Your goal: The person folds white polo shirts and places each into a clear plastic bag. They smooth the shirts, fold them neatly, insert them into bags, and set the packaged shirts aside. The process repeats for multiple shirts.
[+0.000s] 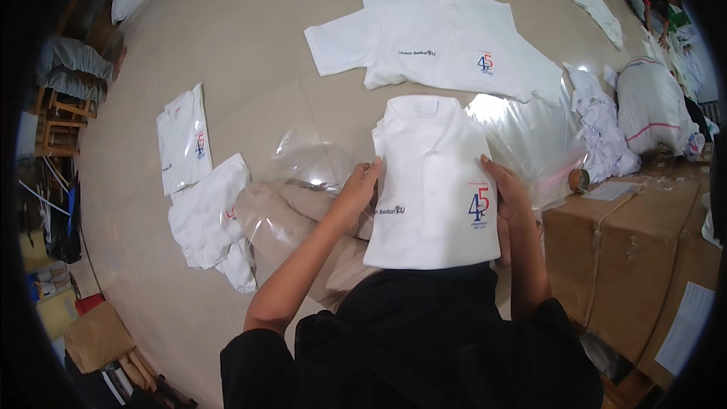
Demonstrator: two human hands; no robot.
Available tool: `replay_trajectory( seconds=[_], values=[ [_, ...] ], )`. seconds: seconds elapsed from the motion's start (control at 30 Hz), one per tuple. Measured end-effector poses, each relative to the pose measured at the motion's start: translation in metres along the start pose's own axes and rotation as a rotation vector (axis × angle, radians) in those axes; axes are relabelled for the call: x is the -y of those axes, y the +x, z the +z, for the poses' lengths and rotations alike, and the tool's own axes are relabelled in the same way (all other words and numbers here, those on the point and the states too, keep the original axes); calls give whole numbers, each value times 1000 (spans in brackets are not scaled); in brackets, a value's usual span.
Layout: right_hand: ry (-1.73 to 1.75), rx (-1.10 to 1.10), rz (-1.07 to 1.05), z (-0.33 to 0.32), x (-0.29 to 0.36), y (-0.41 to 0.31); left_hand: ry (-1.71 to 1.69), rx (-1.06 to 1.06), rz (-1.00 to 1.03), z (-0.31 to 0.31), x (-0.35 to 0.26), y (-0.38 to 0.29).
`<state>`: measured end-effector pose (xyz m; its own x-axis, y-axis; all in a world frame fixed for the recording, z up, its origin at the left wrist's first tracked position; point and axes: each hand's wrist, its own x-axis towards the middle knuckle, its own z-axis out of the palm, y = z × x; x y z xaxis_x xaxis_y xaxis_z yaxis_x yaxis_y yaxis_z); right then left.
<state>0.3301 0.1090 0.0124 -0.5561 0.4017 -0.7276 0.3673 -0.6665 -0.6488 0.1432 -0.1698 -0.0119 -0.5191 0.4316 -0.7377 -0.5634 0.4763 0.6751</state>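
Note:
A neatly folded white polo shirt (pixel 429 199) is held up in front of my body, collar away from me and its printed chest facing up. My left hand (pixel 362 190) grips its left edge, with the thumb on top. On the opposite edge, my right hand (pixel 507 190) does the same; the fingers of both hands are partly hidden beneath the cloth. Just beyond, another white printed shirt (pixel 437 40) lies spread out on the tiled floor (pixel 250 57). Clear plastic bags (pixel 525 136) lie to the right of the folded shirt.
To the left lie a folded shirt in clear plastic (pixel 184 139) and a crumpled white shirt (pixel 210 218). Cardboard boxes (pixel 636 244) stand close on my right, with a tape roll (pixel 579 180) at their edge. A stuffed white sack (pixel 650 105) sits behind; another person (pixel 656 3) is far right.

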Motion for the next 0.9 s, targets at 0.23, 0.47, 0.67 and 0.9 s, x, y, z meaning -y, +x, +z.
replay_trajectory(
  seconds=[0.23, 0.47, 0.67, 0.9],
  values=[
    [47, 147, -121, 3, 7, 9, -606, 320, -104, -8, 7, 56],
    [313, 317, -53, -9, -3, 47, -991, 429, 122, -5, 28, 63],
    [349, 434, -102, 8, 0, 53, -980, 449, 114, -9, 12, 64],
    [-45, 141, -300, 56, 46, -13, -609, 80, 450, 28, -78, -20]
  ],
)
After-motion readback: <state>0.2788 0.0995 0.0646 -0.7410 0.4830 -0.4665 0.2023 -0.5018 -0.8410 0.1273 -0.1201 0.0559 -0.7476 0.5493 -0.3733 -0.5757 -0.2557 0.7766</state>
